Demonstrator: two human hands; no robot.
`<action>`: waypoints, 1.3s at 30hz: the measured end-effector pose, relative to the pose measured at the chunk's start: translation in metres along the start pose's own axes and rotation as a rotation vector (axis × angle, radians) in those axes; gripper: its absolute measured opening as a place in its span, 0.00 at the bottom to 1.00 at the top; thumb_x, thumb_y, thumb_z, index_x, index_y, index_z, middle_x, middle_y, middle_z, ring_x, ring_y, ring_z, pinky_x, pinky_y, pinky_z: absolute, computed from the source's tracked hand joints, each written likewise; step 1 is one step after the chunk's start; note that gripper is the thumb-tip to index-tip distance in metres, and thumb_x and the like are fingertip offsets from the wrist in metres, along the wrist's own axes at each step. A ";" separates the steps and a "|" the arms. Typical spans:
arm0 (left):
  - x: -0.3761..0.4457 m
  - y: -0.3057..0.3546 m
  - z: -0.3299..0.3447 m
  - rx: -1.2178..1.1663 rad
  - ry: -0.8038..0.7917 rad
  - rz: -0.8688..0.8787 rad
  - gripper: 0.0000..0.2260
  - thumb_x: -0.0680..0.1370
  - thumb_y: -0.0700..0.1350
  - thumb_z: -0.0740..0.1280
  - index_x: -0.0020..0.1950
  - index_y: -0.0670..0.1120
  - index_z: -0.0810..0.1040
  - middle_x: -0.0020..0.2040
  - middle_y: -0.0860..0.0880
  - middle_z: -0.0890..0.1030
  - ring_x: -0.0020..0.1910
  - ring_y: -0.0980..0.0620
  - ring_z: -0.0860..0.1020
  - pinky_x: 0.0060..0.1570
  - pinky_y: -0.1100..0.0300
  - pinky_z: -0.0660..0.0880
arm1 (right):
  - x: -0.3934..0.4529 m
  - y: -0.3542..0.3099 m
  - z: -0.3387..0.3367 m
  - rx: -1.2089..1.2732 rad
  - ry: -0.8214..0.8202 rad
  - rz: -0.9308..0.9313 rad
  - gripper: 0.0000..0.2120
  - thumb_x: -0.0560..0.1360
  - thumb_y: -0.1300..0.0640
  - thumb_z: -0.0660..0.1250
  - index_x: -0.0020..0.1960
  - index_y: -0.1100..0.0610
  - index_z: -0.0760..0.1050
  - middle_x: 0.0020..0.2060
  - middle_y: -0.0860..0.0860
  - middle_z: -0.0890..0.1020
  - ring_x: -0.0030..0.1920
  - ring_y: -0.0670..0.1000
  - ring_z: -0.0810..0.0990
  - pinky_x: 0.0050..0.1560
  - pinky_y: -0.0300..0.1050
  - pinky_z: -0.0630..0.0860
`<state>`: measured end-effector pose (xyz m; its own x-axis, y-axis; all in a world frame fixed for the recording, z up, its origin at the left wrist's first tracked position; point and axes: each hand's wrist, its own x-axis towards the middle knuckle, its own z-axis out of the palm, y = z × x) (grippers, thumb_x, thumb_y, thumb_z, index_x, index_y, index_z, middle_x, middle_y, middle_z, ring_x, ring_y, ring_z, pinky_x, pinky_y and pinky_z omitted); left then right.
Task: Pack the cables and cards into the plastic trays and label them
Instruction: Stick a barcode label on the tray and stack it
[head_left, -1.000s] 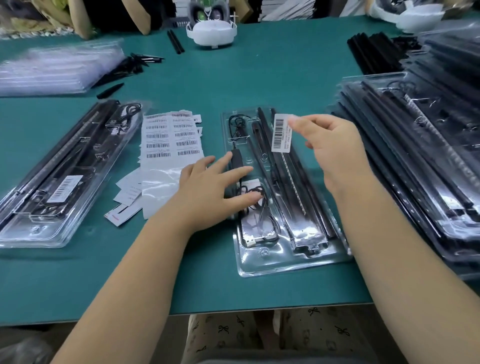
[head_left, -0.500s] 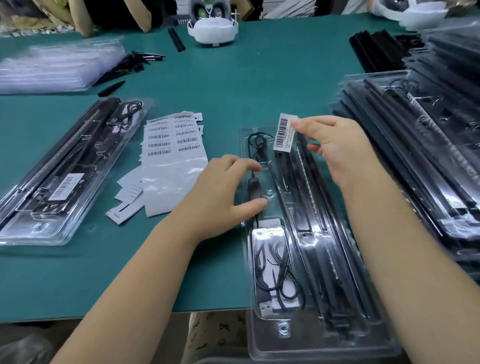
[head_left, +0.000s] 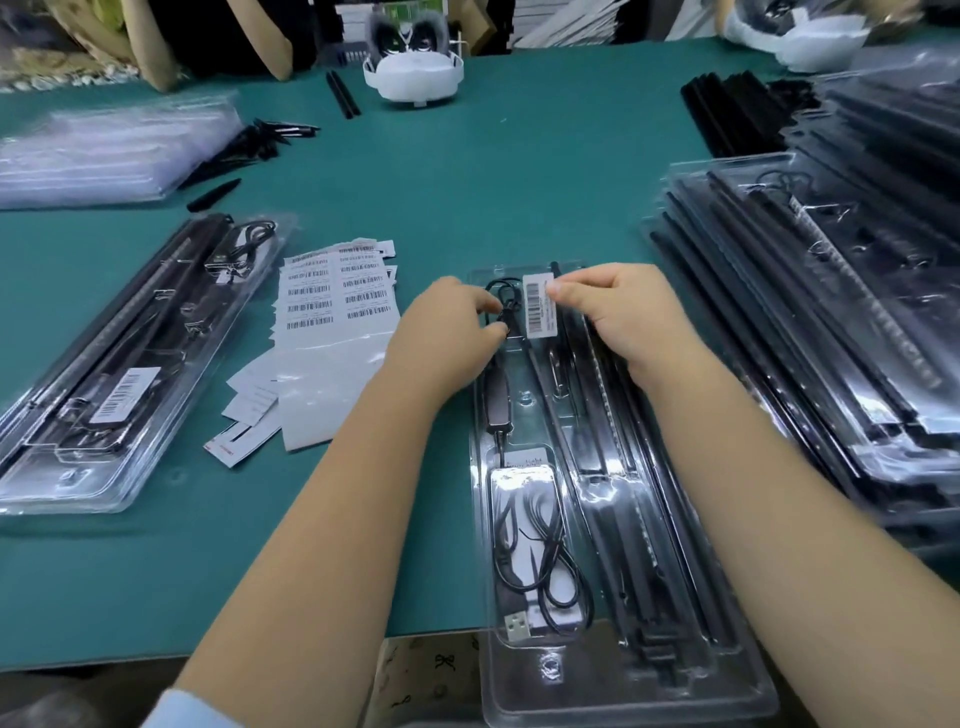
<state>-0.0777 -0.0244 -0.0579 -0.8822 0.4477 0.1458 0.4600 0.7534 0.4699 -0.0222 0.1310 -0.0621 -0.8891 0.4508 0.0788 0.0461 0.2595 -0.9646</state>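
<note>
Head view: I see my right hand (head_left: 631, 317) pinching a small white barcode label (head_left: 540, 305) by its upper right corner, thumb and forefinger closed on it, holding it over the far end of the clear plastic blister tray (head_left: 613, 691) in front of me. My left hand (head_left: 447, 338) sits at that same far end, fingers curled at the looped black cable (head_left: 501, 293) there; I cannot tell whether they grip the cable or only touch it. The tray lies lengthwise on the green table mat (head_left: 467, 197), its near end hanging over the table edge. Inside it I see a coiled black USB cable (head_left: 540, 561) in the near left pocket and long black bars (head_left: 649, 519) along the right side. To the left lies a white sheet of barcode labels (head_left: 332, 291), and beyond it a second packed clear tray (head_left: 78, 467) that carries its own label. At right sits a stack of filled clear trays (head_left: 831, 322).
</note>
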 end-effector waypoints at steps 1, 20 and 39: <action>-0.001 -0.002 0.004 -0.034 0.022 0.003 0.13 0.77 0.47 0.66 0.61 0.49 0.79 0.60 0.47 0.77 0.58 0.49 0.74 0.50 0.62 0.65 | 0.001 0.000 0.001 -0.052 -0.006 -0.004 0.05 0.72 0.57 0.73 0.38 0.49 0.81 0.36 0.42 0.82 0.40 0.41 0.80 0.41 0.30 0.73; 0.003 -0.018 0.011 -0.319 0.094 -0.003 0.18 0.72 0.48 0.74 0.60 0.48 0.79 0.47 0.54 0.78 0.36 0.63 0.72 0.41 0.69 0.64 | 0.031 -0.001 0.041 -0.097 0.013 0.063 0.12 0.70 0.56 0.73 0.38 0.66 0.80 0.31 0.55 0.74 0.35 0.51 0.69 0.37 0.45 0.67; 0.000 -0.016 0.010 -0.279 0.076 0.008 0.16 0.73 0.48 0.72 0.61 0.49 0.79 0.52 0.51 0.81 0.41 0.56 0.73 0.46 0.65 0.67 | 0.031 -0.003 0.045 -0.295 0.057 0.104 0.13 0.70 0.56 0.72 0.30 0.61 0.75 0.22 0.50 0.63 0.29 0.52 0.61 0.33 0.43 0.63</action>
<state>-0.0839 -0.0315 -0.0739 -0.8884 0.4077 0.2108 0.4312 0.5837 0.6880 -0.0703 0.1059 -0.0680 -0.8459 0.5332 0.0053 0.2733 0.4419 -0.8544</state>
